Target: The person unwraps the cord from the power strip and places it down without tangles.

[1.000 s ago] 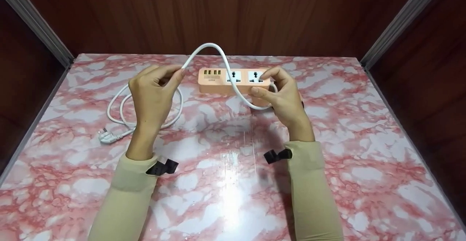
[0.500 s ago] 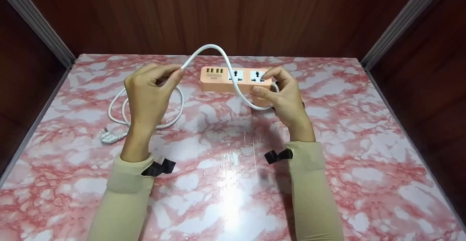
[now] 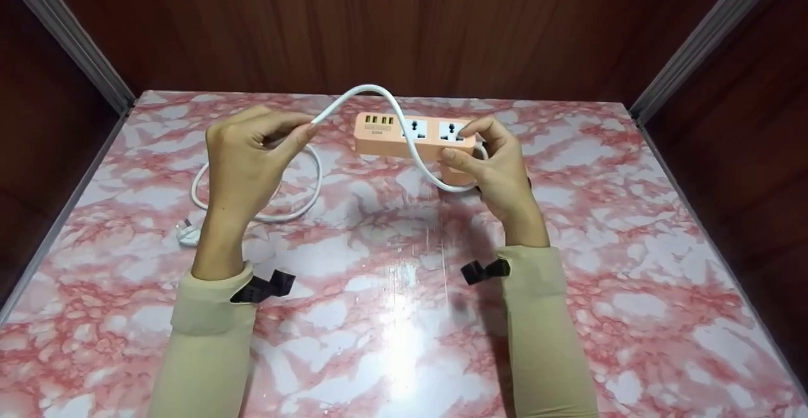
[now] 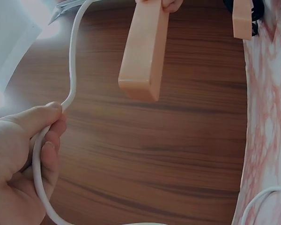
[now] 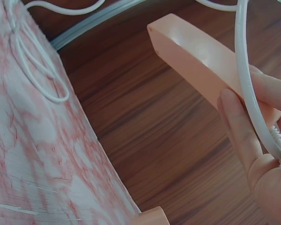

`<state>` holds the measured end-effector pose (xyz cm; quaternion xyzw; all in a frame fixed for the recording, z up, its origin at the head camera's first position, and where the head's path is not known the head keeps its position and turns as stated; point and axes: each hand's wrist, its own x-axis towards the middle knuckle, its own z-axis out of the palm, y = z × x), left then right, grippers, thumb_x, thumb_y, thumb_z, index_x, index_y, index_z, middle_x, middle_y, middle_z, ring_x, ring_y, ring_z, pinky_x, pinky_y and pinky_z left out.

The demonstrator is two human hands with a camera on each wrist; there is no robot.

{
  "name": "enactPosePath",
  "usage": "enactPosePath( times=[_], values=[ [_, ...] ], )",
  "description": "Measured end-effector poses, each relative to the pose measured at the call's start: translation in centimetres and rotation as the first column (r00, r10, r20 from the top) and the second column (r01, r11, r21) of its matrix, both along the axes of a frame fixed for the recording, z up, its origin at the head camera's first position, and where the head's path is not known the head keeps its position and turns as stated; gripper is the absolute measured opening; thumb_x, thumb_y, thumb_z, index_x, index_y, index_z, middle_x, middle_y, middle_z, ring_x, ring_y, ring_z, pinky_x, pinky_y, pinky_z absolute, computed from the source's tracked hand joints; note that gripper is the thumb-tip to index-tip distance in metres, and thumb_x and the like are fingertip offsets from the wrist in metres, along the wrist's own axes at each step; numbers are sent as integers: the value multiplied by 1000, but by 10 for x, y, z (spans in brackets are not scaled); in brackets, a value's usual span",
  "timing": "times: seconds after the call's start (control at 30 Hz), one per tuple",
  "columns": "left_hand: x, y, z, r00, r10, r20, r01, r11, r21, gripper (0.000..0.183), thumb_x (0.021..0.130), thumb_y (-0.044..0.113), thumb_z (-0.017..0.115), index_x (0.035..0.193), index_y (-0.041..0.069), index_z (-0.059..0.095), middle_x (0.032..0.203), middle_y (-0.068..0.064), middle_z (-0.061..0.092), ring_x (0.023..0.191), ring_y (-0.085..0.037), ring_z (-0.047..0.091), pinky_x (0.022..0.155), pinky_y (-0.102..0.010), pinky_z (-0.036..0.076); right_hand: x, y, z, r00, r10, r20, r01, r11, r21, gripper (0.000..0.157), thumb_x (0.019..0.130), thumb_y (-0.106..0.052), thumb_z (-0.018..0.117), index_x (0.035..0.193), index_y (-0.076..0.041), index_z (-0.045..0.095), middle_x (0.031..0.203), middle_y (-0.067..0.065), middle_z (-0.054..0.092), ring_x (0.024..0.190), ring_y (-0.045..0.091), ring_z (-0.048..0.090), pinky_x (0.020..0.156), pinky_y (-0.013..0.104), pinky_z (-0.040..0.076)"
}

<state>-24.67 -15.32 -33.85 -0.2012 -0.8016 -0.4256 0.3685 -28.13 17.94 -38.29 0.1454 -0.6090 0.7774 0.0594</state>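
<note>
My right hand (image 3: pixel 502 172) holds the right end of a peach power strip (image 3: pixel 385 146) between thumb and fingers, up off the table. Its top face, with USB ports and two white universal sockets (image 3: pixel 414 129), is turned towards the head view. A white power cord (image 3: pixel 372 88) leaves that right end, loops below the hand, then arches up across the strip. My left hand (image 3: pixel 249 153) pinches the cord at the arch's left end; the left wrist view shows the cord (image 4: pixel 73 61) between thumb and fingers. The white plug (image 3: pixel 188 233) lies on the table, partly hidden by my left wrist.
The rest of the cord (image 3: pixel 315 191) lies coiled on the red-and-white marbled tabletop (image 3: pixel 353 317). A second peach block (image 3: pixel 456 176) stands on the table beyond my right hand, mostly hidden, with something black beside it. A dark wood panel (image 3: pixel 404 26) closes off the back.
My left hand has drifted left with the pinched cord, and the arch has flattened slightly. The strip and my right hand have shifted a little to the right. More of the plug is covered.
</note>
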Motion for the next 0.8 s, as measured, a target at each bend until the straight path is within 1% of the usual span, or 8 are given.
enactPosePath(
  times=[0.23,0.47,0.63,0.8],
  values=[
    [4,-8,3,998,-39,40,40,999,-32,12,92,19,86,99,10,87,82,0,78,68,-4,59,63,-15,43,0,0,0,1000,-20,19,20,1000,2,32,84,12,83,102,-7,65,110,14,61,96,27,70,75,34,64],
    [7,-18,6,993,-91,70,98,989,-106,7,92,18,86,97,13,88,84,2,79,71,-1,61,65,-14,46,0,-1,0,999,-52,0,52,998,21,33,83,13,83,101,-8,65,109,14,62,98,29,70,77,34,63],
    [10,-23,6,986,-137,93,149,980,-134,7,92,17,86,97,14,88,86,5,79,71,-3,62,65,-13,46,0,-1,-1,999,-51,3,51,998,24,33,83,12,84,101,-8,64,108,14,63,98,30,72,77,36,64],
    [12,-27,7,975,-169,144,191,969,-159,7,91,17,86,97,13,87,85,6,78,69,-6,60,64,-14,45,-1,0,-2,999,-44,6,44,999,8,33,83,11,84,101,-7,64,107,16,62,95,31,74,75,37,65]
  ],
)
